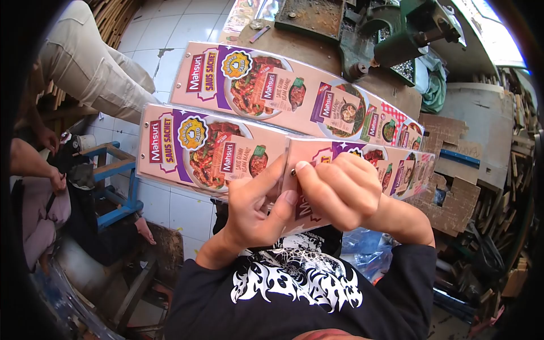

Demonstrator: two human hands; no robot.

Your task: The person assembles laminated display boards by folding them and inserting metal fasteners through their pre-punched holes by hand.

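Two long pink printed sheets, an upper one [294,93] and a middle one [212,148], lie side by side and slant down to the right. Over the right part of the middle one is a third printed sheet [396,170] with a clear edge. My left hand [258,212] pinches the left edge of this third sheet between thumb and fingers. With curled fingers, my right hand [340,187] presses its thumb and forefinger at a small dark eyelet [293,171] near that edge. Whether a loose piece sits between those fingertips is hidden.
A green metal press [396,39] stands on the worktable [320,54] at the top, beside a dark tray [310,17]. Cut cardboard [453,198] lies at the right. A blue metal frame [131,187] and other people's legs [93,62] and hands [58,180] are at the left.
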